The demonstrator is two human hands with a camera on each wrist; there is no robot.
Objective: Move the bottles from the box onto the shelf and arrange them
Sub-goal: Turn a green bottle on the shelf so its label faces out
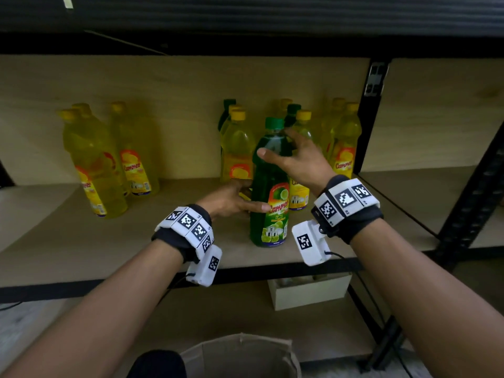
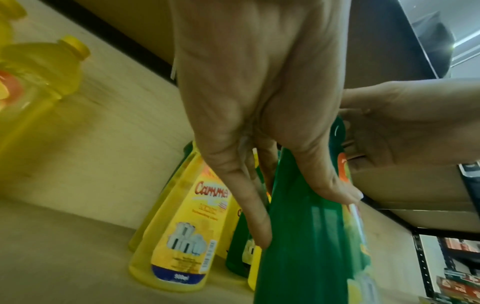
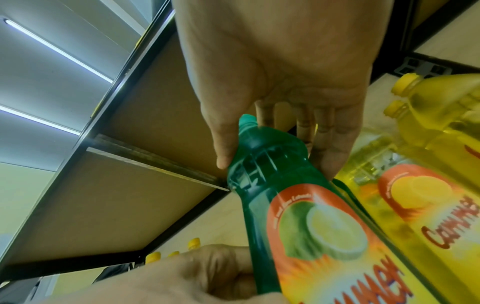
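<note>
A wooden shelf (image 1: pixel 68 241) fills the middle of the frame, with yellow bottles (image 1: pixel 95 165) at left and more clustered at centre right. Near its front edge stands a green lime bottle (image 1: pixel 270 192), upright. The right hand (image 1: pixel 297 159) is spread loosely about its shoulder, thumb touching. The left hand (image 1: pixel 229 200) lies against its lower side, fingers straight. A cardboard box (image 1: pixel 240 356) sits bottom centre.

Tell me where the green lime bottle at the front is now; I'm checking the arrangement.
In the head view the green lime bottle stands upright on the shelf, centre-right near the front edge, before the yellow bottles, between the left hand and right hand.
</note>
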